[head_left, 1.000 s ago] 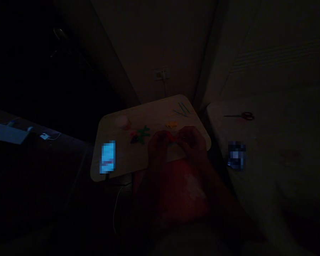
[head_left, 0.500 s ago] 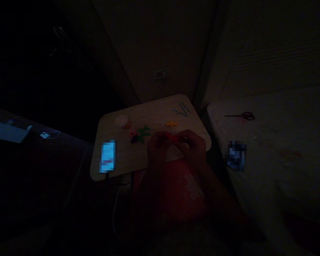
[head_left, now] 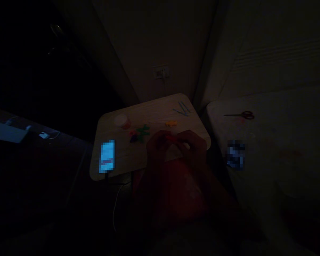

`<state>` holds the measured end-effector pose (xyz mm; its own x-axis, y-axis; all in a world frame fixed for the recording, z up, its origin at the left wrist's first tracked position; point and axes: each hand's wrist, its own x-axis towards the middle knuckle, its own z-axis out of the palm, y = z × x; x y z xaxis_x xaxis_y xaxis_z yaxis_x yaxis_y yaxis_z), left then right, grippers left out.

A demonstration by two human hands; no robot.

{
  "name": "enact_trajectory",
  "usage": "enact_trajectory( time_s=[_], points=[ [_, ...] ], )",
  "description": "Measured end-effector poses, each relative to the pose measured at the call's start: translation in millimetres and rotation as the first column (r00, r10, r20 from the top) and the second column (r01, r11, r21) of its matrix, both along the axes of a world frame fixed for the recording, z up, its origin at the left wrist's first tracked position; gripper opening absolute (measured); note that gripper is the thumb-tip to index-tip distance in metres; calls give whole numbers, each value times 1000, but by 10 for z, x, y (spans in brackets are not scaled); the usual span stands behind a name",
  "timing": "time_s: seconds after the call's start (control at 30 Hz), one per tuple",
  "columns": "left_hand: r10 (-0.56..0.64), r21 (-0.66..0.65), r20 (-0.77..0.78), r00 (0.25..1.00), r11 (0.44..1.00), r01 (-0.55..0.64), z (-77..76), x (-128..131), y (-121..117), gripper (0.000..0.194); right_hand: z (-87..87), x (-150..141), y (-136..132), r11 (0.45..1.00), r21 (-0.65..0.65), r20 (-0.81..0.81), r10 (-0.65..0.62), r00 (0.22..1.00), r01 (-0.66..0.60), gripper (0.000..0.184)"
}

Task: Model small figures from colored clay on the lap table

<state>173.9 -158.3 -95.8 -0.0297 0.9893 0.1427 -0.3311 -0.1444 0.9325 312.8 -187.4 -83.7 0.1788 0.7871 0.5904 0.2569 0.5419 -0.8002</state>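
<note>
In the dim light, my left hand and my right hand meet above the near right part of a small wooden-topped table. Both have their fingers closed on a small red piece, whose exact kind is too dark to make out. Just beyond them lies a small orange-yellow piece. Left of my hands is a cluster of small pieces: a green one, a pink-red one and a dark purple one.
A lidded tub and a glowing phone occupy the table's left side. Thin bluish sticks lie at the far right corner. Scissors and a blurred dark item rest on the pale surface to the right. A wall socket holds a plug.
My fingers have shifted slightly around the red piece, and the gap between my hands looks a little narrower. The things on the table stay where they were.
</note>
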Motion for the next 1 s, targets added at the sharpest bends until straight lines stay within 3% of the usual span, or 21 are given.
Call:
enact_trajectory(
  time_s=[0.33,0.6,0.8,1.0],
  points=[
    [-126,80,-18,992,989,127,47,-11,-9,33,-10,-12,-28,1000,11,59,-6,998,5,7],
    [-170,53,53,984,984,167,41,9,0,39,-38,-22,-48,996,73,171,-60,983,49,9],
    [-239,-62,122,963,967,247,90,-2,-40,37,-34,9,-57,986,166,228,-71,971,33,14],
    [-208,-67,102,973,974,215,47,-45,10,39,-29,8,-67,998,56,140,-30,990,22,6]
  ],
)
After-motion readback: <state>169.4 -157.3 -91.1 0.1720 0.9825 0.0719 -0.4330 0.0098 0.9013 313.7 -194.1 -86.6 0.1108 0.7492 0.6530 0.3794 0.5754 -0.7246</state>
